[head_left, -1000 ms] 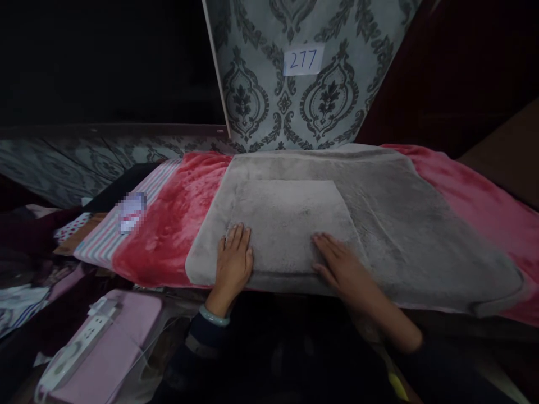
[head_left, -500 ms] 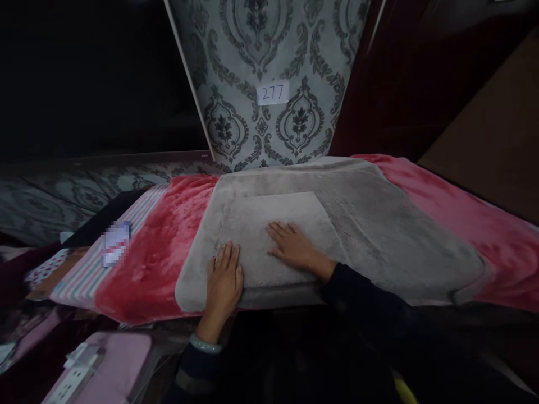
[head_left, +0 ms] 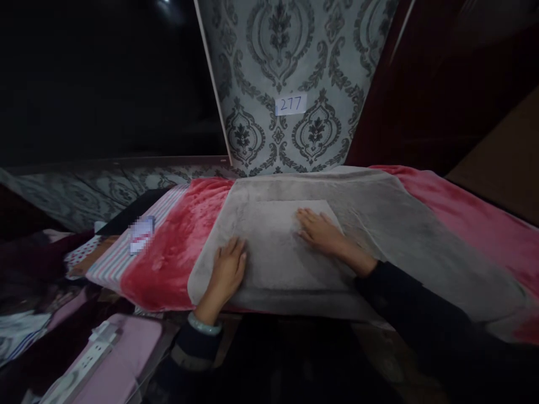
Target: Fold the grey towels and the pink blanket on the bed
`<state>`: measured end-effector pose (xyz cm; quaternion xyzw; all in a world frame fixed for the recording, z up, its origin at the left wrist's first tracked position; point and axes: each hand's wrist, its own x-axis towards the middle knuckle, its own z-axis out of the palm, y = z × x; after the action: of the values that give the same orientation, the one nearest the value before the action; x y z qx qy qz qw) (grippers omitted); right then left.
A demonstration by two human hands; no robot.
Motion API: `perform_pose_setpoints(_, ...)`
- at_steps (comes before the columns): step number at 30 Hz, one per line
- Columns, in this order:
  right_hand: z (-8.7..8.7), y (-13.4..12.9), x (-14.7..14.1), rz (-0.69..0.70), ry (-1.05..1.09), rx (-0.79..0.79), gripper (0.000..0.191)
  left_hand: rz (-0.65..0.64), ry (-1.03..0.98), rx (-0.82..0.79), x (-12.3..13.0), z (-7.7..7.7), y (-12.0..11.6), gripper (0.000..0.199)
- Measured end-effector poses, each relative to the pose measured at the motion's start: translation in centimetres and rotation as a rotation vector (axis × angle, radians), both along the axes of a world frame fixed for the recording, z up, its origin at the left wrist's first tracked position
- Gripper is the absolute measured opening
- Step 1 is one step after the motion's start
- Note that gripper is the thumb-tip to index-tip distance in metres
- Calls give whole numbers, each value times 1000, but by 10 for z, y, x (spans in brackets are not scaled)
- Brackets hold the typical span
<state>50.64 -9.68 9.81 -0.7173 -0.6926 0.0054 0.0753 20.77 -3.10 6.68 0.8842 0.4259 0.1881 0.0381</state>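
"What's leftmost?"
"One long white plastic power strip on one flat pink board. Then red plush blanket, two stretches, one either side of one grey plush cloth lying on it."
"And the hands?"
"Two, spread flat, palms down: left hand near the cloth's left edge, right hand on its paler rectangular panel."

L hand on fleece, at L edge of panel; R hand on panel, upper R. Panel on fleece, L of ctr. Fleece atop blanket, visible both sides. Sheet far L. Behind: wall w/ sign, TV upper L.
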Motion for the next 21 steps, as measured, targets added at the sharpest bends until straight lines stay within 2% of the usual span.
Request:
perform_pose_setpoints(3,4,41,-37,192,30,-24,63,17,7,39,22,24,17,50)
perform_pose_setpoints(5,0,64,-55,261,41,-42,64,19,90,6,40,29,26,54)
perform_pose_setpoints(8,-16,84,-67,294,21,-59,65,32,241,-37,59,18,32,60)
perform_pose_setpoints(11,-33,89,-62,311,16,-26,63,32,305,-1,63,0,33,61)
perform_pose_setpoints(14,-42,89,-46,282,23,6,61,32,302,32,60,-9,32,60)
perform_pose_setpoints(16,-42,91,-33,220,3,-8,62,34,279,50,58,-11,32,60)
perform_pose_setpoints(19,-32,98,-17,64,-38,-70,62,26,228,63,58,-11,32,59)
perform_pose_setpoints(21,-23,103,-18,-23,-54,-80,59,46,179,70,58,-12,30,60)
